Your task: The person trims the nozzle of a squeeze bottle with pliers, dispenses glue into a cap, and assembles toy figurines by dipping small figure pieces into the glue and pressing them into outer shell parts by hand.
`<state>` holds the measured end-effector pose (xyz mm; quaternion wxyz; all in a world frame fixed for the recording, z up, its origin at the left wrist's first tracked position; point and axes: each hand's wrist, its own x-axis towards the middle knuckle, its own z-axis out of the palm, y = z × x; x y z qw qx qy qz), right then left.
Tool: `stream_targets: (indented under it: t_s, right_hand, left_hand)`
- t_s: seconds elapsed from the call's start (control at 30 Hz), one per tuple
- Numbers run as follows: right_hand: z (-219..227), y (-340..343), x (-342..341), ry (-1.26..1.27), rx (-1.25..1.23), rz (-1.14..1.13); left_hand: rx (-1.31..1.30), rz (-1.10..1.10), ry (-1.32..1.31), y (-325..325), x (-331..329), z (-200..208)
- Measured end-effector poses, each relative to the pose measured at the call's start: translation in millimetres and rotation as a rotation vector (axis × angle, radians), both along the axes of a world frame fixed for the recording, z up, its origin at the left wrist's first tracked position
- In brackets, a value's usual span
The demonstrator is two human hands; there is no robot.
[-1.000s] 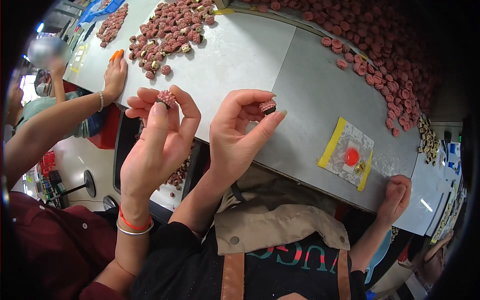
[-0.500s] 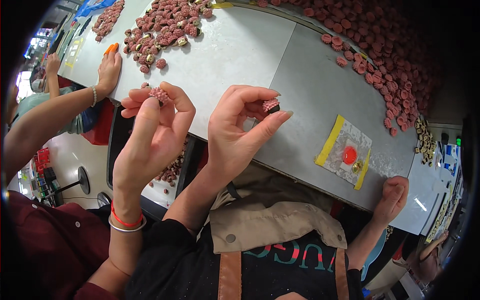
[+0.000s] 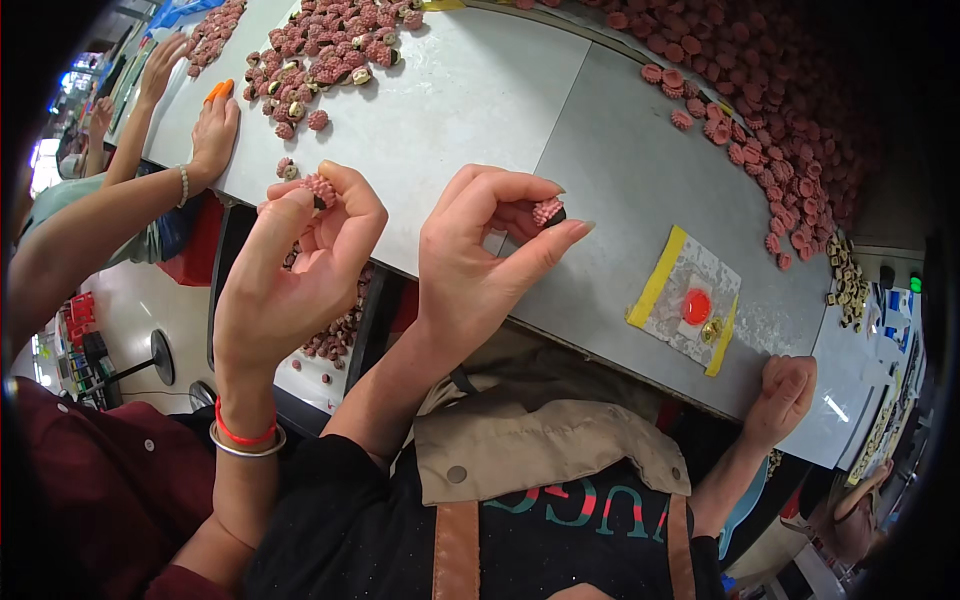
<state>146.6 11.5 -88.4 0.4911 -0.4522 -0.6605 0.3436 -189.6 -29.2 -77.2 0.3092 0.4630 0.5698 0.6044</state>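
Between the thumb and fingertips of my left hand [image 3: 490, 245] is a small pink knobbly piece [image 3: 546, 211] with a dark base, held above the grey tabletop [image 3: 590, 270]. My right hand [image 3: 790, 395] is curled closed at the table's front right edge; the inside of its fist is hidden. Left of my left hand, a co-worker's hand [image 3: 300, 250] with a red wrist cord pinches a similar pink piece [image 3: 320, 190]. A card with yellow tape edges [image 3: 665, 290] lies on the table before me, bearing a red round spot [image 3: 697, 307] and a small gold-coloured item [image 3: 712, 329].
Many pink knobbly pieces [image 3: 335, 45] lie heaped at the far left. Pink cup-like pieces [image 3: 770, 150] fill the far right, beside small cream-and-dark pieces [image 3: 847, 285]. Another person's hand [image 3: 213, 135] lies flat on the table at left. Below the table edge, a dark-rimmed tray [image 3: 335, 370] holds more pieces.
The piece in my left hand has turned slightly, its dark base now toward the lower right. At the upper left another person's hand has risen into sight. My right hand stays put.
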Motion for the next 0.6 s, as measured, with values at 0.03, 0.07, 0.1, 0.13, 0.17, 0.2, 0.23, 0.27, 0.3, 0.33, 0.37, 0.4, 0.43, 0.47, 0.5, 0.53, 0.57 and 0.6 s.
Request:
stream_targets:
  t_s: [0.03,0.07,0.1,0.13,0.17,0.2,0.23,0.27,0.3,0.33,0.37,0.4,0.43,0.47,0.5,0.53,0.57,0.6]
  right_hand:
    - [-0.5,0.3,0.7,-0.001,0.000,0.001]
    - [-1.7,0.5,1.8,0.002,0.000,0.007]
    - [-2.6,0.5,2.7,0.006,-0.001,0.013]
    - [-2.3,0.3,2.7,0.007,-0.001,0.013]
    - [-2.0,-0.3,2.3,0.009,-0.001,0.007]
    - [-2.2,-0.9,2.7,0.011,-0.002,0.000]
    - [-1.9,-1.1,3.6,0.011,-0.002,0.000]
    - [-1.9,-1.5,4.9,0.014,-0.001,-0.002]
    - [-1.9,-2.1,6.3,0.018,-0.002,-0.004]
    - [-1.1,-2.3,6.5,0.017,-0.002,-0.006]
    - [0.3,-2.7,6.4,0.031,-0.006,-0.008]
    - [1.1,-3.3,6.9,0.042,-0.010,-0.010]
    - [1.2,-2.4,5.3,0.043,-0.010,-0.011]
    - [1.3,-1.6,3.7,0.038,-0.009,-0.012]
    - [1.3,-0.8,2.0,0.030,-0.008,-0.012]
    - [0.8,-1.4,3.1,0.043,-0.004,-0.017]
    - [0.6,-1.6,3.5,0.059,0.001,-0.017]
    - [0.4,-1.6,3.8,0.075,0.005,-0.017]
  left_hand:
    - [0.008,0.005,0.021,0.5,0.0,-0.3]
    - [0.017,0.010,0.043,0.5,0.3,-0.6]
    - [0.017,0.011,0.043,0.3,0.8,-0.9]
    - [0.008,0.015,0.040,0.0,1.4,-0.7]
    - [-0.001,0.019,0.038,-0.5,2.2,-0.6]
    - [-0.001,0.018,0.039,-1.0,3.2,-0.1]
    - [0.000,0.021,0.057,-1.4,3.9,0.8]
    - [0.000,0.025,0.074,-2.2,5.0,1.2]
    - [-0.001,0.025,0.073,-3.1,6.3,0.9]
    - [0.000,0.028,0.074,-2.4,6.7,0.6]
    - [-0.001,0.031,0.074,-2.4,7.6,-0.2]
    - [-0.003,0.030,0.070,-2.9,8.7,-1.6]
    - [0.008,0.037,0.089,-1.8,7.4,-1.5]
    - [0.017,0.045,0.105,-1.0,6.0,-2.4]
    - [0.015,0.044,0.100,-0.5,4.4,-4.8]
    - [0.013,0.043,0.096,-0.7,5.7,-3.2]
    - [0.010,0.042,0.090,-0.7,6.7,-1.2]
    - [0.013,0.046,0.122,-0.2,7.5,2.0]
